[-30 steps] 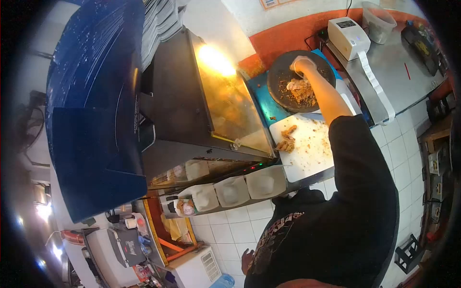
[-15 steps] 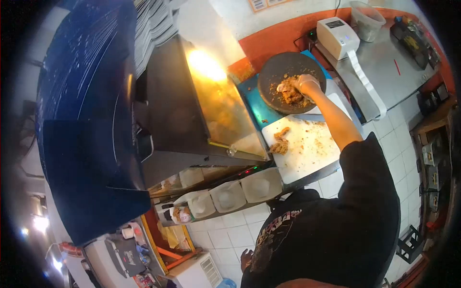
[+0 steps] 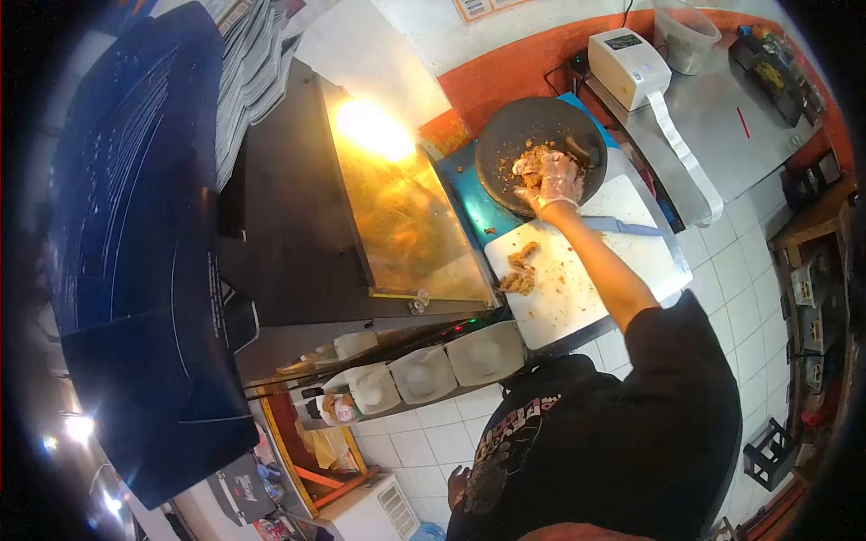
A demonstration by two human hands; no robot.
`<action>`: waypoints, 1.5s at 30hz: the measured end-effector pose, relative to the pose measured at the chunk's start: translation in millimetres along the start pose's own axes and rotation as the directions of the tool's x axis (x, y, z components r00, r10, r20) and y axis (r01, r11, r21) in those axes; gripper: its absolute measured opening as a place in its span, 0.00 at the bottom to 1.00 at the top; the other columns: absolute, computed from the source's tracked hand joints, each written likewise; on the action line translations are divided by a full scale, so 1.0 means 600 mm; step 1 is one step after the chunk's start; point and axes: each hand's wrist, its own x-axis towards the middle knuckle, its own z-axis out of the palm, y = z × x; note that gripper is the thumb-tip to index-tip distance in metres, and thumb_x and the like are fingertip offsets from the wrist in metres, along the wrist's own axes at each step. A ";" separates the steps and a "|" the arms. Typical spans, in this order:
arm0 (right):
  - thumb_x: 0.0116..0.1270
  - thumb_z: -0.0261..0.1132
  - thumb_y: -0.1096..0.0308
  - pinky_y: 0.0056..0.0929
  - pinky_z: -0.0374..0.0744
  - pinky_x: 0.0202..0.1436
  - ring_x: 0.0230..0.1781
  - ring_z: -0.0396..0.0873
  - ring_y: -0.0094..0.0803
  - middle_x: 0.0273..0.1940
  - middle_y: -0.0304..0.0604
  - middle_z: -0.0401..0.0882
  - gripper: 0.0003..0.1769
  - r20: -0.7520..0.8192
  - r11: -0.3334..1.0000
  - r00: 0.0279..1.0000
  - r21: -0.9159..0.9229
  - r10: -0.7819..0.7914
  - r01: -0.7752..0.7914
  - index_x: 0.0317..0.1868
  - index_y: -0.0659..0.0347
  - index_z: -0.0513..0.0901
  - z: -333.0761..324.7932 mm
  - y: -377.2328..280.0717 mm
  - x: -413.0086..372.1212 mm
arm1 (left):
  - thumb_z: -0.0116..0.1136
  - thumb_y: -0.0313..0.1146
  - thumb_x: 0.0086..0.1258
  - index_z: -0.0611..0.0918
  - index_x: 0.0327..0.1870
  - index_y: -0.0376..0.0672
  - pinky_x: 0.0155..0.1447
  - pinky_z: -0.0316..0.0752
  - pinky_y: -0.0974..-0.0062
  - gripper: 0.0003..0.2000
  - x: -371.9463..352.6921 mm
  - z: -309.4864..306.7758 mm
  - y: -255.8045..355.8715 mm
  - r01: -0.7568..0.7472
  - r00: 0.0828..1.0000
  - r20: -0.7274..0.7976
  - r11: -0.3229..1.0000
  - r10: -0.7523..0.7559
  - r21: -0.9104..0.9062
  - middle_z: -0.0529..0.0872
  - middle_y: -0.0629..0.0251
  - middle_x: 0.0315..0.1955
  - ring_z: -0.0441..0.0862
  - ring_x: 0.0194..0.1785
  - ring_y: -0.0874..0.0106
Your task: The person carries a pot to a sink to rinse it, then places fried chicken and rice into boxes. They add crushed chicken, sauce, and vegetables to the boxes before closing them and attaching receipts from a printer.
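While right hand [image 3: 555, 183] half-curls on food [image 3: 537, 155] in one bowl [image 3: 502, 135], hold unclear, left hand [image 3: 458, 487] likewise; one knife [image 3: 631, 227] on one board [image 3: 577, 302].

A black short-sleeved shirt [image 3: 631, 406] bears a pale and reddish print [image 3: 516, 433]; a clear glove [image 3: 563, 187] covers the right hand [image 3: 552, 180].

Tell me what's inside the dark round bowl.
Inside the dark round bowl, brown crumbs and lumpy food show beside the gloved right hand. Whatever lies beneath the hand and the food is covered and cannot be seen.
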 end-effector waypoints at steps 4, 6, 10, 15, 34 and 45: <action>0.52 0.72 0.39 0.66 0.63 0.65 0.71 0.56 0.58 0.72 0.58 0.53 0.49 0.046 0.995 0.995 -0.034 0.093 -0.091 0.71 0.43 0.61 -0.011 -0.040 0.030 | 0.49 0.36 0.78 0.67 0.65 0.36 0.60 0.75 0.68 0.20 -0.007 -0.003 -0.003 0.006 1.000 -0.027 1.000 -0.006 0.031 0.85 0.57 0.48 0.81 0.51 0.67; 0.54 0.71 0.39 0.71 0.62 0.63 0.68 0.60 0.64 0.71 0.60 0.56 0.46 0.198 0.994 0.977 -0.095 0.077 -0.059 0.71 0.36 0.62 -0.029 -0.054 0.052 | 0.49 0.35 0.78 0.67 0.65 0.36 0.59 0.75 0.69 0.19 -0.007 -0.007 -0.007 0.014 0.999 -0.038 0.999 -0.012 0.048 0.85 0.58 0.47 0.82 0.50 0.67; 0.64 0.62 0.43 0.57 0.76 0.58 0.65 0.70 0.60 0.69 0.64 0.62 0.30 0.259 0.952 0.958 -0.303 0.126 -0.043 0.66 0.35 0.74 0.024 -0.068 0.096 | 0.48 0.35 0.79 0.67 0.65 0.35 0.59 0.75 0.72 0.19 -0.008 -0.008 -0.019 0.027 0.997 -0.071 0.994 -0.019 0.102 0.86 0.58 0.46 0.83 0.48 0.69; 0.68 0.57 0.41 0.45 0.80 0.57 0.62 0.76 0.50 0.66 0.58 0.71 0.35 0.293 0.889 0.847 -0.023 0.443 -0.457 0.65 0.60 0.74 0.052 -0.045 0.136 | 0.47 0.35 0.78 0.68 0.64 0.37 0.57 0.76 0.70 0.18 -0.021 -0.011 -0.029 0.043 0.997 -0.063 0.999 -0.041 0.027 0.85 0.57 0.48 0.82 0.50 0.67; 0.73 0.58 0.59 0.40 0.86 0.41 0.42 0.85 0.35 0.49 0.40 0.82 0.18 0.148 -0.503 0.980 0.842 -0.131 -0.194 0.61 0.49 0.73 -0.073 0.048 0.037 | 0.46 0.35 0.76 0.71 0.62 0.45 0.50 0.76 0.64 0.16 0.045 -0.086 -0.086 0.098 0.995 0.016 0.954 -0.097 -0.284 0.82 0.54 0.55 0.80 0.54 0.61; 0.74 0.54 0.53 0.34 0.85 0.39 0.39 0.82 0.38 0.46 0.51 0.82 0.23 0.316 -0.482 0.943 0.812 -0.108 -0.328 0.59 0.61 0.74 -0.169 -0.053 -0.335 | 0.59 0.35 0.71 0.71 0.67 0.39 0.30 0.75 0.77 0.25 0.150 -0.187 -0.048 -0.174 0.983 0.033 0.969 0.182 -0.177 0.87 0.61 0.31 0.80 0.28 0.76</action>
